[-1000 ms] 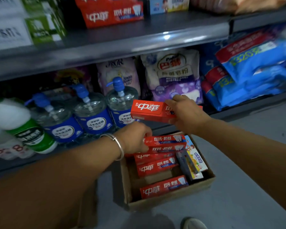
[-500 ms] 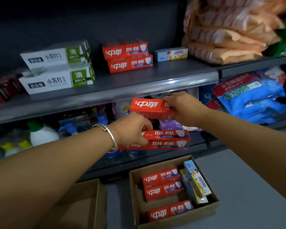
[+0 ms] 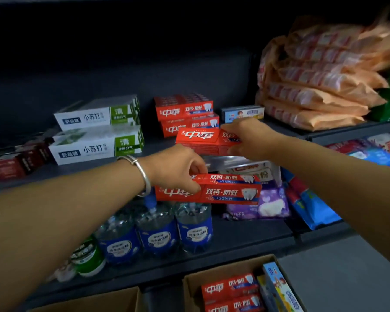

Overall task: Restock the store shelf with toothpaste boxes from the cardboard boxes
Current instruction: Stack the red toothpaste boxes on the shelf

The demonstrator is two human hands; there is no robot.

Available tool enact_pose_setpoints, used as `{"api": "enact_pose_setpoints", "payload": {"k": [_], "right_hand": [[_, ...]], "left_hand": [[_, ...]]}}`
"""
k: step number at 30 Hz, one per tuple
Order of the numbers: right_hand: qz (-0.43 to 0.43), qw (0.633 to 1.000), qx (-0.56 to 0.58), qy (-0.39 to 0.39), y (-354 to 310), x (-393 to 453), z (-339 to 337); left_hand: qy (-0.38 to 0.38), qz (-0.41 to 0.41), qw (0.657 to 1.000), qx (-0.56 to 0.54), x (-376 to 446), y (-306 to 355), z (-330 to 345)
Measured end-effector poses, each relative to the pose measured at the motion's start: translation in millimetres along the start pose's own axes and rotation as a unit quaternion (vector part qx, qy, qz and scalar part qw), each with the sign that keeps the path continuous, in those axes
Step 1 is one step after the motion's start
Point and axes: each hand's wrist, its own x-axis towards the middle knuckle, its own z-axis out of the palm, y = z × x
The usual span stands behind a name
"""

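My right hand (image 3: 253,138) grips a red toothpaste box (image 3: 200,140) by its right end, holding it just above the front edge of the upper shelf (image 3: 104,164), in front of a stack of red toothpaste boxes (image 3: 185,115). My left hand (image 3: 176,168), with a silver bracelet on its wrist, grips a pair of stacked red toothpaste boxes (image 3: 225,190) at their left end, lower down in front of the shelf edge. The cardboard box (image 3: 194,287) on the floor at the bottom holds more red boxes (image 3: 230,289) and blue children's toothpaste boxes (image 3: 279,287).
White-and-green toothpaste boxes (image 3: 97,131) are stacked left on the upper shelf, a small blue box (image 3: 242,113) and orange packs (image 3: 320,82) to the right. The lower shelf holds pump bottles (image 3: 155,230), purple packs (image 3: 259,203) and blue bags (image 3: 311,210). A second cardboard box (image 3: 104,300) sits bottom left.
Both hands rose from the cardboard box toward the upper shelf. The right hand's box now reaches the shelf edge; the left hand lifted two red boxes out of the carton.
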Motion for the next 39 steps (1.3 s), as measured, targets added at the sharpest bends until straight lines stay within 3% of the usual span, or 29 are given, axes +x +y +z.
{"api": "enact_pose_setpoints", "payload": {"k": [16, 26, 39], "right_hand": [[-0.041, 0.999, 0.02, 0.0, 20, 117, 7], [-0.069, 0.997, 0.022, -0.001, 31, 168, 37], [-0.087, 0.992, 0.049, -0.07, 37, 196, 67]], "left_hand": [[0.049, 0.007, 0.999, 0.003, 67, -62, -60], [0.044, -0.03, 0.998, -0.014, 98, -106, -58], [0.031, -0.046, 0.998, -0.007, 107, -117, -55]]}}
